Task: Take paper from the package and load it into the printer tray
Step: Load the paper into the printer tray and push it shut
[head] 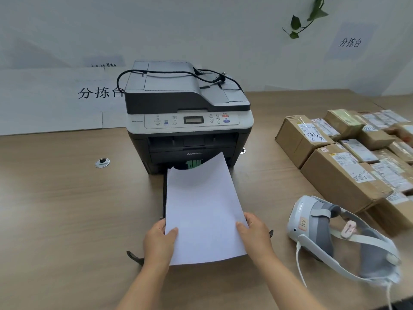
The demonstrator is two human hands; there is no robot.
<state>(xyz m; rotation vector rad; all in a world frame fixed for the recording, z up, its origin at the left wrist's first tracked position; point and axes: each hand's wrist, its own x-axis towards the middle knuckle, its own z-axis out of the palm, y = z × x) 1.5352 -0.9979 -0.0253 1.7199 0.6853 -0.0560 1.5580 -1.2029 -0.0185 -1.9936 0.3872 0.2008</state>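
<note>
Near the desk's (67,198) front edge, at 6 o'clock from the printer (188,117), both hands grip a white sheet of paper (203,206). The left hand (159,240) pinches its near left edge, thumb on top; the right hand (257,233) clamps the near right edge likewise. The paper is smooth and flat, tilted slightly, its far corner over the pulled-out dark tray (165,193) at the printer's base. A black cable (169,73) loops over the grey plastic lid. At 3 o'clock lie taped cardboard boxes (335,166); at 4 o'clock rests a white and grey headset (330,233) with padded straps.
</note>
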